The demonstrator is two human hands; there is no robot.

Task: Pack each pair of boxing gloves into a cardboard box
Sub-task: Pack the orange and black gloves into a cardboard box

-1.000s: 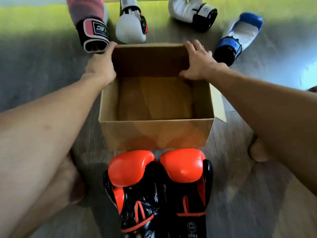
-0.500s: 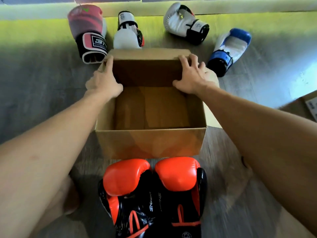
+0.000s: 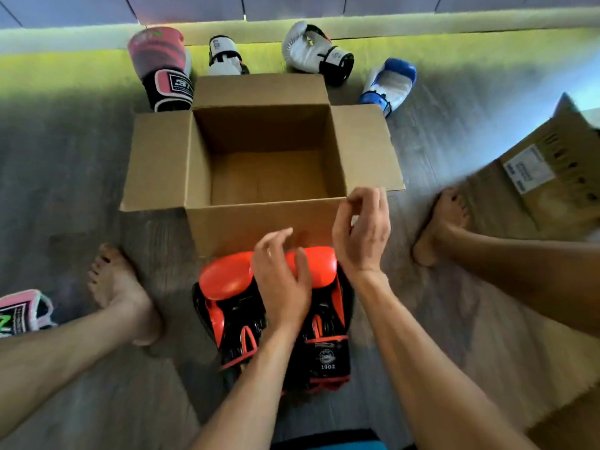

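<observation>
Both our hands have left the far rim of the open brown cardboard box [image 3: 264, 177]; left hand [image 3: 281, 284] and right hand [image 3: 362, 235] hover spread, empty, over the orange-and-black boxing gloves [image 3: 276, 316] on the floor before it. Next we likely grasp the pair.

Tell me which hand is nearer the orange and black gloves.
Left. The left hand hovers directly over the orange and black gloves, fingers spread. The right hand is higher, beside the cardboard box's near right corner.
</observation>
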